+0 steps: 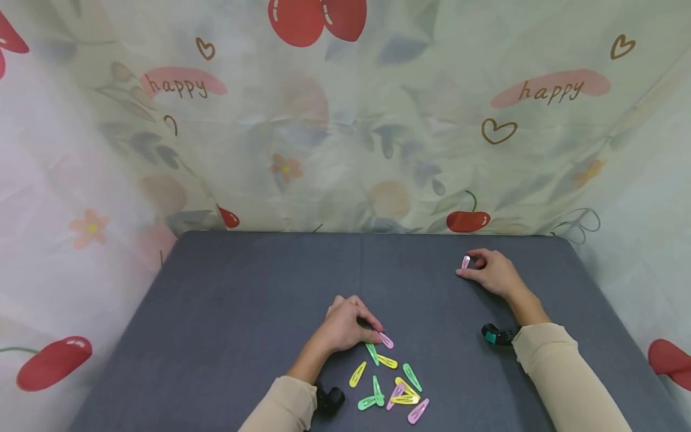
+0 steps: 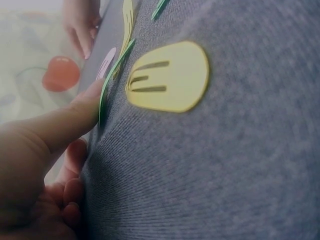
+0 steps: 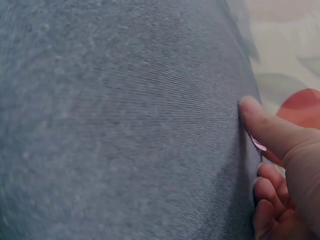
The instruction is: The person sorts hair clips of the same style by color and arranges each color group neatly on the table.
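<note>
My left hand (image 1: 345, 324) pinches the end of a pink snap hair clip (image 1: 385, 340) at the far side of a loose group of clips. In the left wrist view this pink clip (image 2: 105, 64) shows behind a green clip (image 2: 107, 85), and a yellow clip (image 2: 175, 77) lies closest to the camera. Toward the table's back right, my right hand (image 1: 492, 273) holds another pink hair clip (image 1: 465, 262) between thumb and forefinger, low over the cloth. Only a sliver of that clip (image 3: 257, 143) appears past the thumb in the right wrist view.
Several yellow, green and pink clips lie scattered toward the front, among them a yellow one (image 1: 357, 374), a green one (image 1: 412, 377) and a pink one (image 1: 418, 411). Some overlap. Dark grey cloth (image 1: 243, 288) covers the table; a printed curtain (image 1: 345, 180) hangs behind it.
</note>
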